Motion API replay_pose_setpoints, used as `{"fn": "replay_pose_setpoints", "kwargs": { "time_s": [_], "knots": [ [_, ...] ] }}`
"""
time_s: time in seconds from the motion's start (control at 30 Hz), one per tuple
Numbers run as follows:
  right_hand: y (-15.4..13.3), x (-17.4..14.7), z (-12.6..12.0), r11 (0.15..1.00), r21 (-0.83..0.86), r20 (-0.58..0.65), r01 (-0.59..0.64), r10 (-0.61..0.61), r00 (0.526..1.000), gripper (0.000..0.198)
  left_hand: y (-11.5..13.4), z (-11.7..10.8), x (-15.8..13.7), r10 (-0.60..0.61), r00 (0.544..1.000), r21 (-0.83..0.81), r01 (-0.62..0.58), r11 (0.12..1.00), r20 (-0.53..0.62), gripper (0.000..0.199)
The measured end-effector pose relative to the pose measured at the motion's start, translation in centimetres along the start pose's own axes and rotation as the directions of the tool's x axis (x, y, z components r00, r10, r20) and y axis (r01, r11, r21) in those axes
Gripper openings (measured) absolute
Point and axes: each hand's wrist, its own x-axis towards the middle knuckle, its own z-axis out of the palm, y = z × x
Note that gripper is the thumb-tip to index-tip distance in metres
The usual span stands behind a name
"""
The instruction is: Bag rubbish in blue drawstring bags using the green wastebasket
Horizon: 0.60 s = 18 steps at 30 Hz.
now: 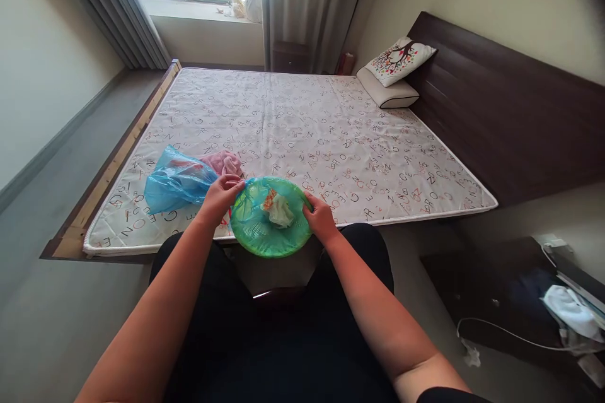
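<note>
Between my knees is a round green wastebasket (269, 251), seen from above, with a thin blue plastic bag lining it. Crumpled tissue (280, 210), whitish with an orange-brown patch, lies inside. My right hand (319, 217) grips the basket's right rim, thumb on top. At the upper left rim, my left hand (221, 198) has its fingers closed on the edge of the liner bag (253, 192); whether it also holds the rim is unclear. Beyond my left hand, a loose blue plastic bag (177, 179) lies on the mattress, against a pink cloth (224, 163).
A bare letter-printed mattress (283, 113) spans the bed frame ahead. Pillows (390, 91) rest by the dark headboard (496, 87). A dark nightstand (477, 289) with a trailing white cable (501, 327) stands at right. Grey curtains (312, 5) flank the window.
</note>
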Motion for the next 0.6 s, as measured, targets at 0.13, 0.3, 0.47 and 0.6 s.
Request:
{"fn": "replay_pose_setpoints", "kwargs": {
  "time_s": [0.13, 0.3, 0.47, 0.6],
  "knots": [
    [0.2, -0.2, -0.1, 0.998, -0.060, -0.024, -0.015, 0.014, 1.000, 0.038, 0.0, 1.1, -0.3, -0.168, 0.986, 0.073, 0.168, 0.983, 0.003, 0.048],
    [-0.3, -0.8, 0.0, 0.992, -0.124, -0.056, 0.004, -0.011, 0.998, 0.041, 0.4, 1.7, -0.4, -0.357, 0.930, 0.045, 0.354, 0.934, 0.091, 0.032],
    [-0.7, -0.9, 0.9, 0.997, -0.060, -0.066, -0.040, 0.036, 0.997, 0.050, 0.0, 3.3, -1.3, -0.073, 0.997, 0.114, 0.070, 0.991, 0.023, 0.021],
    [0.0, 0.1, 1.1, 0.976, 0.130, -0.002, -0.175, 0.177, 0.984, 0.046, -0.6, 4.5, -2.3, 0.202, 0.979, 0.249, -0.206, 0.946, 0.043, 0.016]
  ]
}}
